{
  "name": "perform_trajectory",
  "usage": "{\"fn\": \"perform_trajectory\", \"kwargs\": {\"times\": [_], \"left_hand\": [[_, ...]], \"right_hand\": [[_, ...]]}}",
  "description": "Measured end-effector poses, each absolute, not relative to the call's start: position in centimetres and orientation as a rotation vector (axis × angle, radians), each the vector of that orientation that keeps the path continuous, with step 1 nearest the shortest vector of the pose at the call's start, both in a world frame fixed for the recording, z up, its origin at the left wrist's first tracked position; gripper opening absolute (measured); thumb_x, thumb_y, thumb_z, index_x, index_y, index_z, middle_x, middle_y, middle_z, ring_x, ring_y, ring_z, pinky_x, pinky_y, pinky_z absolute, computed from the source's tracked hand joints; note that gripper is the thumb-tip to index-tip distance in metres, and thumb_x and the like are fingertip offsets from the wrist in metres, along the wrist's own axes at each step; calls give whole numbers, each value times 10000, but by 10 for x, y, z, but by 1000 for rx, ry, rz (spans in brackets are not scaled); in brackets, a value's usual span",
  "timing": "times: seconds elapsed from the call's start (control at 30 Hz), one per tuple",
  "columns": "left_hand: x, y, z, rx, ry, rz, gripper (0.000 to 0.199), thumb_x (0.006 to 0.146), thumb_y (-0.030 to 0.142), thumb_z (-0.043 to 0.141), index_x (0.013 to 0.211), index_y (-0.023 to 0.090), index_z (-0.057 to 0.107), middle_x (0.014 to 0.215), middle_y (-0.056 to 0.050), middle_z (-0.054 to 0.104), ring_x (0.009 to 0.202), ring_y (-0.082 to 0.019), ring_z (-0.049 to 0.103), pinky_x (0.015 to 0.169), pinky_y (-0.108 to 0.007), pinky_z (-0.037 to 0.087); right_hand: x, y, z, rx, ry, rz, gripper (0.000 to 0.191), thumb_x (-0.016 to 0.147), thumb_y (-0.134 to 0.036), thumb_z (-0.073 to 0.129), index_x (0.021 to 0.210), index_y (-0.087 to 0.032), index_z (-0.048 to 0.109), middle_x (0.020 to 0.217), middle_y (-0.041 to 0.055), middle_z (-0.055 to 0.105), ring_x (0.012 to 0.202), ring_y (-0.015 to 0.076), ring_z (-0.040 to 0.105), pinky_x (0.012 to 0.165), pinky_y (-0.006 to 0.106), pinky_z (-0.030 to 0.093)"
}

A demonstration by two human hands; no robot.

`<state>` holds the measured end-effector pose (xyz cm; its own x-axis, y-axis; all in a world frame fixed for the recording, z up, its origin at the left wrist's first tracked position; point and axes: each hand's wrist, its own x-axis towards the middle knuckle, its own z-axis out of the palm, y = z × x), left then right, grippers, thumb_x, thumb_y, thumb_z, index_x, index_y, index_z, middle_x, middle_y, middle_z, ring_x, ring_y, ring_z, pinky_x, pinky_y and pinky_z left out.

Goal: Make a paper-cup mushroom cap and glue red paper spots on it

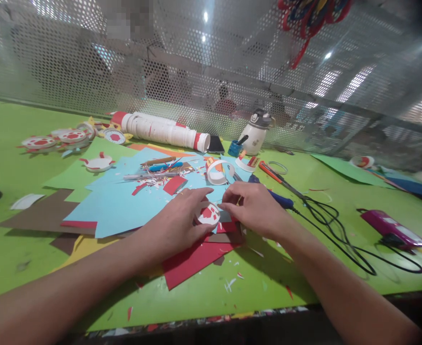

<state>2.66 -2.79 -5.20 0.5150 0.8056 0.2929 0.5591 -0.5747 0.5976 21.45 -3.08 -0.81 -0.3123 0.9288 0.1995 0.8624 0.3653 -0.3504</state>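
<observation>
A shallow white paper-cup base with red paper patches point(208, 214) sits over the stacked coloured paper. My left hand point(184, 216) curls round its left side, thumb below and fingers above. At its right rim is my right hand point(248, 203), thumb and forefinger brought together. Whatever lies between those fingertips is too small to make out. Light blue paper sheets point(113, 211) spread under and left of my hands, with a red sheet point(192, 263) nearer me. Just beyond my hands lie a cut white paper ring point(217, 173) and a red paper scrap point(175, 185).
Stacked paper cups point(160, 132) lie along the back beside a white bottle point(256, 132) and a blue jar point(235, 148). Finished-looking red-and-white paper pieces point(40, 143) sit at left. An orange-handled tool point(270, 171), black cord point(335, 230) and purple device point(393, 230) occupy the right.
</observation>
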Motion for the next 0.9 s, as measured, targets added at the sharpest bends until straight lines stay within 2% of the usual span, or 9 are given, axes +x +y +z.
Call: {"fn": "perform_trajectory", "kwargs": {"times": [0.27, 0.5, 0.9], "left_hand": [[27, -27, -52, 2362, 1095, 712, 617, 796, 306, 591, 1362, 197, 372, 1122, -86, 630, 1032, -261, 577, 855, -398, 461], [27, -27, -50, 2319, 1113, 675, 623, 777, 297, 593, 1356, 207, 383, 1181, -104, 618, 1055, -267, 584, 849, -397, 472], [26, -28, -52, 2320, 1119, 640, 636, 779, 278, 590, 1371, 218, 363, 1288, -102, 564, 1109, -269, 563, 879, -401, 470]], "right_hand": [[216, -35, -6, -1539, -2568, -97, 101, 804, -208, 654, 728, -143, 648, 734, 36, 594, 693, 155, 507, 610, 282, 346], [217, -37, -5, -1540, -2658, -160, 125, 832, -229, 609, 765, -152, 683, 761, 52, 613, 710, 170, 529, 605, 293, 323], [214, -40, -11, -1530, -2656, -141, 128, 837, -226, 602, 739, -156, 645, 771, 37, 625, 690, 151, 527, 594, 288, 306]]}}
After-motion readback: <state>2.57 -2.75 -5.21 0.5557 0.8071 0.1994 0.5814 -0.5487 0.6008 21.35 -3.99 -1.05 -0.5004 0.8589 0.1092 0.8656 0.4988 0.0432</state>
